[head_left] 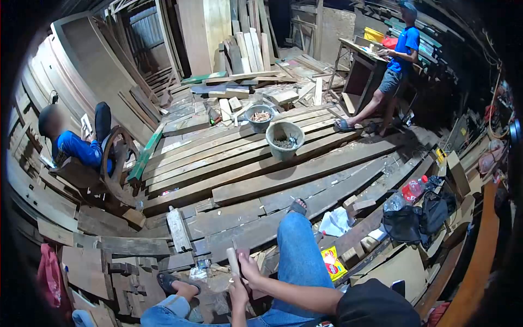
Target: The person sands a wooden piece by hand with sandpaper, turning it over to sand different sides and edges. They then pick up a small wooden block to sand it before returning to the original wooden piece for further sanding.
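Note:
In the head view, my left hand (pixel 238 294) is closed round the lower end of a small pale wooden piece (pixel 233 262), which stands nearly upright over my lap. Against the side of that piece lies my right hand (pixel 251 271), its fingers pressed together and slightly blurred. Whether a thin thing sits between my right fingers and the wood cannot be made out. Below the hands are my blue jeans (pixel 302 245), one knee raised to the right of the wooden piece.
Long planks (pixel 245 163) fill the floor ahead, bearing a bucket of dark bits (pixel 284 148) and a basin of small wooden pieces (pixel 259 124). One person (pixel 81 147) sits at left; another (pixel 402 52) stands by a bench. A black bag (pixel 406 223) and bottle (pixel 415 188) lie right.

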`<state>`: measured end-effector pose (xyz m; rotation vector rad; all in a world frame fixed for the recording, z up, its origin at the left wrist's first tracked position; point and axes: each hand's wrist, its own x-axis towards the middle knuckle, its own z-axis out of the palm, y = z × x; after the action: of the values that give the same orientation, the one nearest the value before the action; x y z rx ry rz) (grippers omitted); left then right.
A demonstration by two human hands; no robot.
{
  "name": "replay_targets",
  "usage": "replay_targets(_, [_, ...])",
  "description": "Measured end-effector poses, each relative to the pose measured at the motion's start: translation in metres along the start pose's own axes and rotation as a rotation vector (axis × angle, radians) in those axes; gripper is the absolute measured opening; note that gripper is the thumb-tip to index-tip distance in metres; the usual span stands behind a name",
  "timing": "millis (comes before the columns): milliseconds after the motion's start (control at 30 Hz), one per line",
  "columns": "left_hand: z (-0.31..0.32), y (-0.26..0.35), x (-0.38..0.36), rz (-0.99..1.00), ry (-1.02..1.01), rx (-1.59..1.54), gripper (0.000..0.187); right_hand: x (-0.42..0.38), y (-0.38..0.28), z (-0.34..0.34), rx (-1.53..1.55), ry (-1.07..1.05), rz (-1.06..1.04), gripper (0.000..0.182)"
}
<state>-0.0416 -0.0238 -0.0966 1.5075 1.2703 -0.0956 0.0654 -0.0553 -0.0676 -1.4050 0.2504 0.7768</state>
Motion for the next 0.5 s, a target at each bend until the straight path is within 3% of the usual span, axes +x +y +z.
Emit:
replay_targets(100, [0.013, 0.024, -0.034, 0.124, 0.145, 0.128, 0.086, 0.028, -0.007, -0.002, 0.286, -0.01, 0.195, 0.047])
replay_targets(200, [-0.003, 0.042, -0.041, 0.126, 0.059, 0.141, 0.082, 0.042, 0.015, -0.001, 0.201, -0.027, 0.048, 0.046])
replay_targets(233, [-0.003, 0.029, -0.026, 0.09, 0.092, 0.18, 0.08, 0.03, 0.011, -0.004, 0.195, -0.13, 0.121, 0.047])
replay_targets(267, [0.003, -0.004, 0.005, 0.262, 0.142, 0.059, 0.079, 0.027, 0.025, 0.005, 0.147, -0.048, 0.053, 0.045])
replay_targets(333, [-0.006, 0.018, -0.018, 0.137, 0.128, 0.018, 0.081, 0.013, 0.036, 0.01, -0.015, -0.002, 0.063, 0.047])
replay_targets(367, [-0.002, -0.016, 0.012, -0.022, 0.123, 0.025, 0.078, 0.01, 0.039, 0.01, -0.055, 0.016, 0.074, 0.047])
replay_targets(433, [0.009, 0.001, -0.018, 0.292, 0.179, 0.151, 0.075, 0.016, 0.026, 0.018, 0.029, -0.017, 0.092, 0.047])
replay_targets(500, [0.006, -0.003, -0.013, 0.415, 0.139, 0.296, 0.069, 0.02, 0.0, 0.008, 0.113, -0.043, 0.149, 0.046])
